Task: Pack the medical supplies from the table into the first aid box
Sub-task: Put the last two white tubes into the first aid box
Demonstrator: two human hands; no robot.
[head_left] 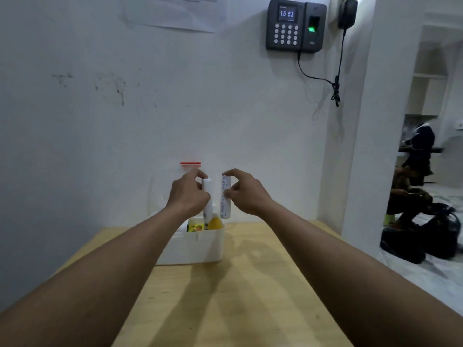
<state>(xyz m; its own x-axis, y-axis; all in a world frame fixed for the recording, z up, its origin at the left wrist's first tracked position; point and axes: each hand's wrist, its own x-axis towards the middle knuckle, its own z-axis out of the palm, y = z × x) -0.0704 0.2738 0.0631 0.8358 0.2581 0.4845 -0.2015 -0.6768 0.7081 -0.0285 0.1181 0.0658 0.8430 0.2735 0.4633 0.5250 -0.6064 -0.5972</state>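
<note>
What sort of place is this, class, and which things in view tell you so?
Probably an office or workplace, not a home: a fingerprint clock-in terminal hangs on the wall near a printed notice, and a first aid box stands on a plain wooden table against that wall.

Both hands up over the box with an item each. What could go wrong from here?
1. The right grip only pinches the clear tube, hanging over the first aid box's right edge; a slip may land it outside.
2. The white stick in the left grip points at the yellow bottle already inside and may jam.
</note>
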